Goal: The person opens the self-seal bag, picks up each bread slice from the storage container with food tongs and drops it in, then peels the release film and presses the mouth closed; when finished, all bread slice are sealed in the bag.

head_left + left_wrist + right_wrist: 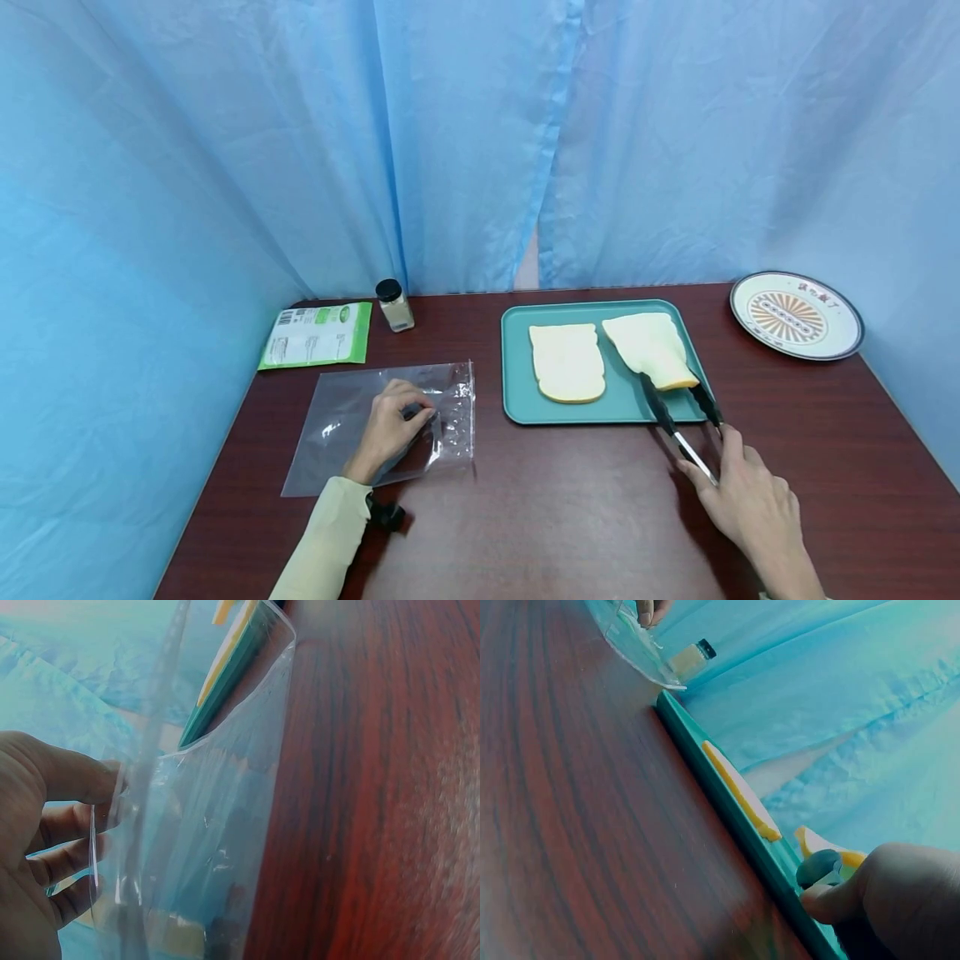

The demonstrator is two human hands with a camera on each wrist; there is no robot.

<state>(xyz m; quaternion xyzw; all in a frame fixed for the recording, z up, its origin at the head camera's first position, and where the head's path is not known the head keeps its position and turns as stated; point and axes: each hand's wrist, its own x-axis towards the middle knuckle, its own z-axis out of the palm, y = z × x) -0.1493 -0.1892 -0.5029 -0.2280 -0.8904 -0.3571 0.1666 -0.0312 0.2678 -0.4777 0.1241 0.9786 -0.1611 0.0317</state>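
My left hand pinches the upper layer of a clear plastic bag lying flat on the table; in the left wrist view the bag has its mouth lifted apart. With my right hand I hold black-tipped metal tongs. Their tips are around the near end of a bread slice, which bends and tilts over the right half of a green tray. A second slice lies flat on the tray's left half. In the right wrist view, my hand hides most of the tongs.
A green-and-white packet and a small black-capped jar stand behind the bag. At the back right is a patterned white plate. Blue curtains border the dark wooden table at the back and sides.
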